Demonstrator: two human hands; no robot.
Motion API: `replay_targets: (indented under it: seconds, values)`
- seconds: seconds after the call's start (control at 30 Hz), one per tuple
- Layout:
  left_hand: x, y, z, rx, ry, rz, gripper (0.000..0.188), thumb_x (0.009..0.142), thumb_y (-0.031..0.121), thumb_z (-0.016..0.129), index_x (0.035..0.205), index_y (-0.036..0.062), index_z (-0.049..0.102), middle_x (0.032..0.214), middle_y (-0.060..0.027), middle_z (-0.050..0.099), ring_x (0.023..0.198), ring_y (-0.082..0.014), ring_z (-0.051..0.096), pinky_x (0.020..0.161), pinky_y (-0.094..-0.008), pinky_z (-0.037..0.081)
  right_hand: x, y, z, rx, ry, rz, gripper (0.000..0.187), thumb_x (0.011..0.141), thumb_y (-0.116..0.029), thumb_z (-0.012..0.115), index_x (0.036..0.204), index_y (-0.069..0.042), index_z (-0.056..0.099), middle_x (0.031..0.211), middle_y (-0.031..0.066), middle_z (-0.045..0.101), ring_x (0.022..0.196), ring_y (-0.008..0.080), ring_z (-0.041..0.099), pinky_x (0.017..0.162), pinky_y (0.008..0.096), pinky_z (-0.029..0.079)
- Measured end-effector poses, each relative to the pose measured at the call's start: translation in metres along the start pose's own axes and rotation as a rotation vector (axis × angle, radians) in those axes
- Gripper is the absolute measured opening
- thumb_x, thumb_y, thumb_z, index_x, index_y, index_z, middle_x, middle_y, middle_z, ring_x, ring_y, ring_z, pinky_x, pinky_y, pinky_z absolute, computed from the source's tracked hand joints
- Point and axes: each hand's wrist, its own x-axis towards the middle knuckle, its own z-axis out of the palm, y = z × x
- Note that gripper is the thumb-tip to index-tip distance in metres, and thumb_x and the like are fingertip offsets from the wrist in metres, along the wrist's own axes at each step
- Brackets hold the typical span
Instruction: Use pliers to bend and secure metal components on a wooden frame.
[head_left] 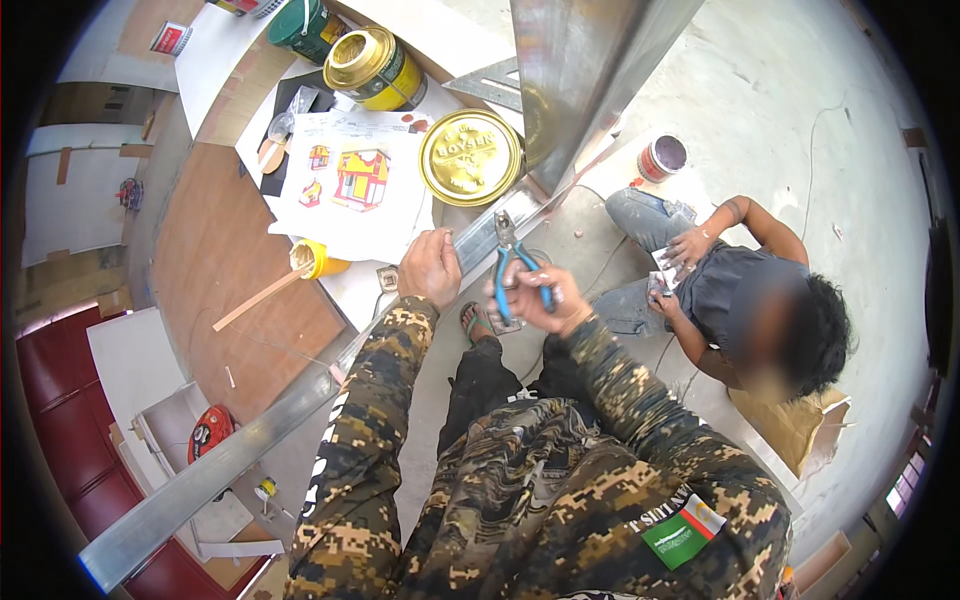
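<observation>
My right hand (545,298) is closed around the blue handles of a pair of pliers (500,262). The pliers' handles are spread, and their metal jaws point away from me over a long metal bar (250,425); whether they touch it I cannot tell. My left hand (430,268) grips that bar just left of the pliers, its fingers bent over the edge and partly hidden. Running from lower left to upper right, the bar reaches the foot of a wide shiny metal profile (590,85).
Beyond my left hand stand a gold-lidded can (470,157), another paint can (385,75) and a printed drawing (350,180). A yellow tub (318,260) holds a wooden stick. At right sits a co-worker (740,285), near an open can (662,158). A wooden board (215,270) lies left.
</observation>
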Motion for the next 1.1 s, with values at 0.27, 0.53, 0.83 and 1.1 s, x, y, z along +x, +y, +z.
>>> replay_targets:
  seconds: [0.27, 0.53, 0.83, 1.1]
  values:
    - [-0.004, -0.002, 0.000, 0.010, -0.021, 0.012, 0.014, 0.099, 0.013, 0.054, 0.103, 0.0051, 0.065, 0.091, -0.0158, 0.066, 0.088, -0.0378, 0.065, 0.078, -0.0480, 0.052, 0.017, 0.038, 0.008, -0.066, 0.133, -0.158, 0.023, 0.083, -0.012, 0.058, 0.101, 0.002, 0.062, 0.111, 0.0223, 0.068, 0.099, 0.0403, 0.070, 0.090, 0.0529, 0.056]
    - [0.003, -0.003, 0.002, 0.017, -0.016, 0.024, 0.015, 0.100, 0.013, 0.054, 0.105, 0.0048, 0.065, 0.093, -0.0165, 0.066, 0.090, -0.0384, 0.065, 0.079, -0.0477, 0.052, -0.022, -0.107, -0.053, -0.272, -0.149, 0.414, 0.026, 0.076, -0.018, 0.067, 0.091, 0.002, 0.061, 0.094, 0.0304, 0.067, 0.067, 0.0306, 0.068, 0.055, 0.0382, 0.058]
    - [0.000, 0.005, 0.000, 0.023, -0.029, 0.014, 0.019, 0.101, 0.016, 0.054, 0.112, 0.0051, 0.066, 0.095, -0.0167, 0.067, 0.090, -0.0379, 0.066, 0.081, -0.0464, 0.052, -0.038, 0.008, 0.004, -0.727, 0.396, -0.023, 0.018, 0.087, -0.005, 0.064, 0.104, 0.000, 0.065, 0.093, 0.0075, 0.068, 0.087, 0.0159, 0.066, 0.077, 0.0307, 0.051]
    - [0.002, -0.006, -0.003, 0.150, -0.036, 0.181, 0.024, 0.100, 0.023, 0.061, 0.117, 0.0066, 0.064, 0.099, -0.0130, 0.066, 0.097, -0.0346, 0.064, 0.086, -0.0459, 0.050, -0.073, 0.012, 0.028, -1.663, 0.491, -0.075, 0.022, 0.082, -0.016, 0.066, 0.094, 0.002, 0.066, 0.090, 0.0254, 0.067, 0.090, 0.0463, 0.064, 0.082, 0.0491, 0.050]
